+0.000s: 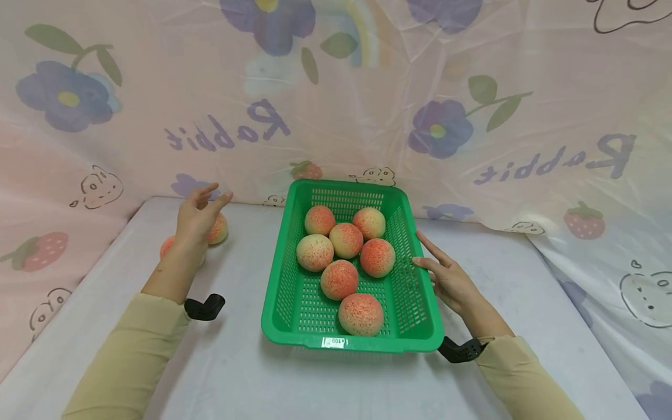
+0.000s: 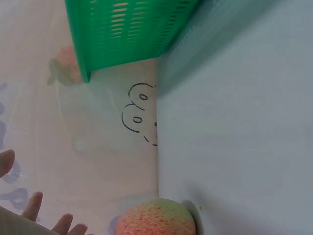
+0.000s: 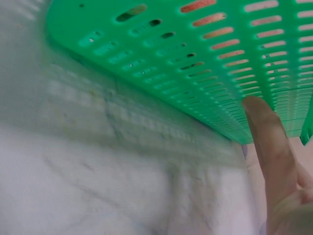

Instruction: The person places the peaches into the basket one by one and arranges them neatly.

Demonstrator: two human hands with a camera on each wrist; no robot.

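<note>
A green plastic basket [image 1: 352,343] with slotted walls stands mid-table and holds several red-and-yellow peaches [image 1: 339,280]. My right hand [image 1: 451,280] is at its right side, with extended fingers touching the rim and wall. In the right wrist view, one straight finger [image 3: 269,142] rests against the slotted wall. On the left, my left hand [image 1: 196,219] hovers over loose peaches, its fingers spread and nothing held. One peach [image 1: 217,229] shows beside that hand; another peach [image 1: 167,246] is mostly hidden behind the forearm. The left wrist view shows a peach [image 2: 156,218] below the fingertips [image 2: 34,205].
A white-covered table [image 1: 236,361] lies under everything. Behind it hangs a printed cloth [image 1: 341,116] with flowers and rabbits, which meets the table's back edge close to the basket. Black wrist mounts [image 1: 205,307] stick out from both sleeves.
</note>
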